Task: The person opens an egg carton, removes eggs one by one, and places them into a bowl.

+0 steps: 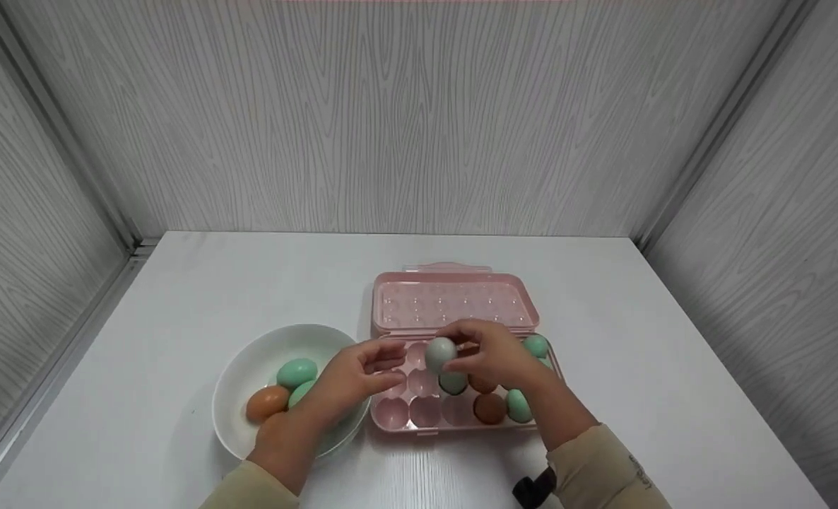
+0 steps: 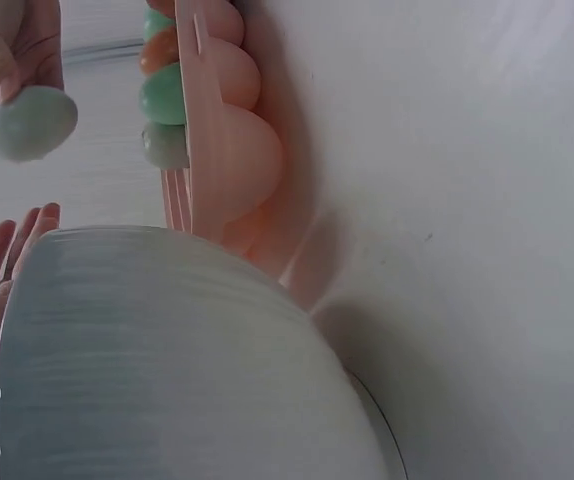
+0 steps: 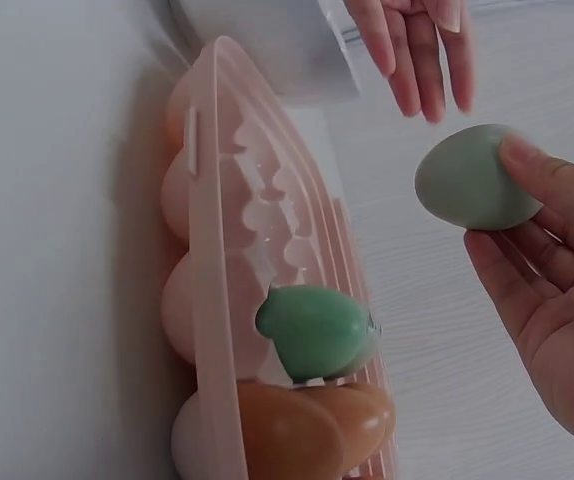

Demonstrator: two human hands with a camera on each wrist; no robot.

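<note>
My right hand (image 1: 493, 353) pinches a pale grey-green egg (image 1: 440, 355) between thumb and fingers. The egg is held above a pink egg box (image 1: 425, 412), whose cups on the right side hold green, brown and pale eggs. In the right wrist view, a green egg (image 3: 317, 330) and a brown egg (image 3: 292, 435) rest in the box. My left hand (image 1: 352, 375) reaches over the right rim of a white bowl (image 1: 232, 367), its fingers extended toward the held egg and holding nothing. Inside the bowl lie a brown egg (image 1: 267, 404) and green eggs (image 1: 297, 372), partly hidden by that hand.
Behind the cups, the box's pink lid (image 1: 454, 300) lies folded back on the white table (image 1: 638, 353). Grey wood-grain panels (image 1: 405, 120) enclose the table at the back and sides. Near the front edge, a small black object (image 1: 534, 489) shows beside the right sleeve.
</note>
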